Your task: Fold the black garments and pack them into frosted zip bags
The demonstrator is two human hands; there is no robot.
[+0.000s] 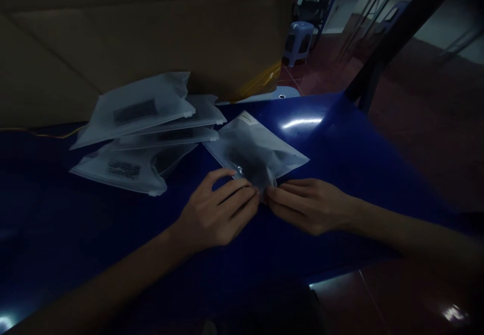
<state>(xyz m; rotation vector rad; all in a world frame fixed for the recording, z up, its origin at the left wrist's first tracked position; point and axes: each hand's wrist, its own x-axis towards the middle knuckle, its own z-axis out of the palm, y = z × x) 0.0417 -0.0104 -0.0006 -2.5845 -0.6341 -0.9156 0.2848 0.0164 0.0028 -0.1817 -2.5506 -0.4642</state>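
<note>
A frosted zip bag (257, 148) with something dark inside lies on the blue table (333, 138). Its near corner is pinched from both sides. My left hand (219, 209) grips that corner with its fingertips pressed together. My right hand (308, 204) meets it from the right and also pinches the bag's edge. A small white label shows at the bag's far corner.
A pile of several similar frosted bags (143, 128) with dark labels lies to the left. A large cardboard box (151, 38) stands behind them. Beyond the table's right edge are a dark post (393, 38), red floor and a blue stool (298, 40).
</note>
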